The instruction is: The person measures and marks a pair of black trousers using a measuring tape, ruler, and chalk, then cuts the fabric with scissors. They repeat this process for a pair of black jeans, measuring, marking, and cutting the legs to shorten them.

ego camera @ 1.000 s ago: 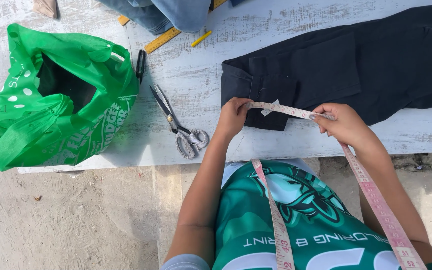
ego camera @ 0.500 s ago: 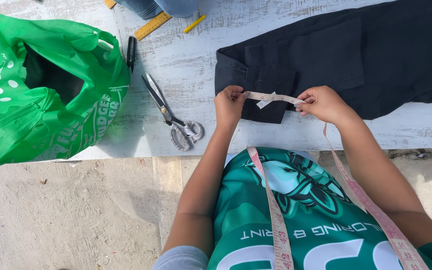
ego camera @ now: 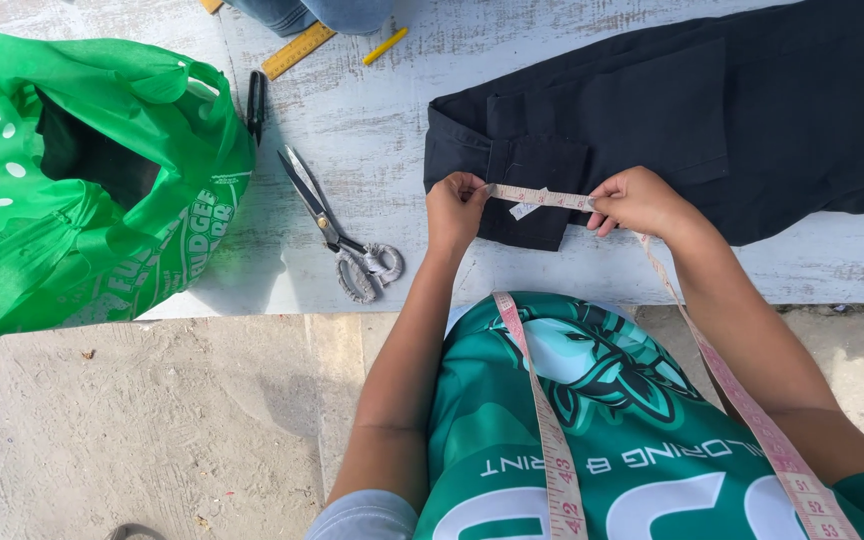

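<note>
A dark navy garment [ego camera: 712,110] lies folded on the white worn table [ego camera: 372,130]. My left hand [ego camera: 455,210] and my right hand [ego camera: 637,200] pinch a pink measuring tape [ego camera: 542,197] and stretch a short length of it flat across the garment's near left corner. The rest of the tape hangs down from both hands over my green printed shirt [ego camera: 602,430].
Large metal scissors [ego camera: 342,235] lie shut left of my left hand. A green shopping bag [ego camera: 82,170] stands open at the table's left end. A black marker [ego camera: 254,100], a yellow ruler [ego camera: 297,50], a yellow chalk stick [ego camera: 385,45] and blue denim [ego camera: 322,12] lie farther back. Below is sandy concrete floor [ego camera: 152,430].
Both hands have slid the taut tape a little farther onto the garment's corner, and the stretched span is shorter. The view has shifted slightly.
</note>
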